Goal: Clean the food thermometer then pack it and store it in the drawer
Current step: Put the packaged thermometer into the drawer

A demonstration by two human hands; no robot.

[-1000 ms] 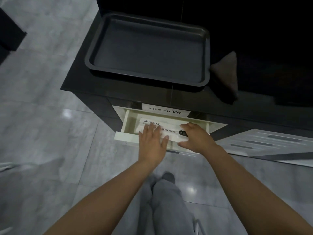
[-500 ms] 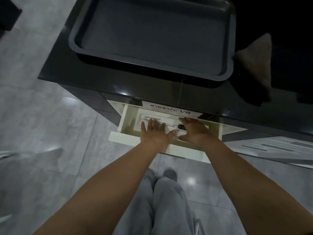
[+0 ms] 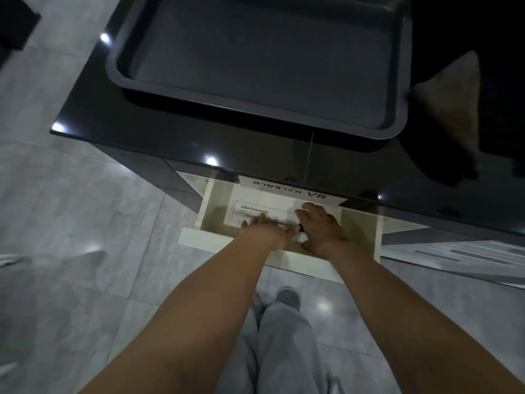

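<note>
A cream drawer (image 3: 196, 240) stands pulled out under the black counter. Inside it lies the thermometer's clear package (image 3: 255, 210) with a white printed label; a thin metal probe and a black head show through it between my hands. My left hand (image 3: 267, 233) lies flat on the package's near left part, fingers spread. On the package's right end rests my right hand (image 3: 321, 230), fingers curled over its far edge and thumb at the near side. The black head peeks out by my right hand's fingers.
A large dark baking tray (image 3: 255, 58) sits on the black counter (image 3: 142, 137) above the drawer. A brown cloth (image 3: 451, 109) lies to its right. A label strip (image 3: 289, 189) marks the drawer above. Grey tiled floor and my grey trouser legs (image 3: 278, 336) are below.
Both hands have moved the package deeper into the drawer. The camera has tilted forward over the counter, so the tray looks closer.
</note>
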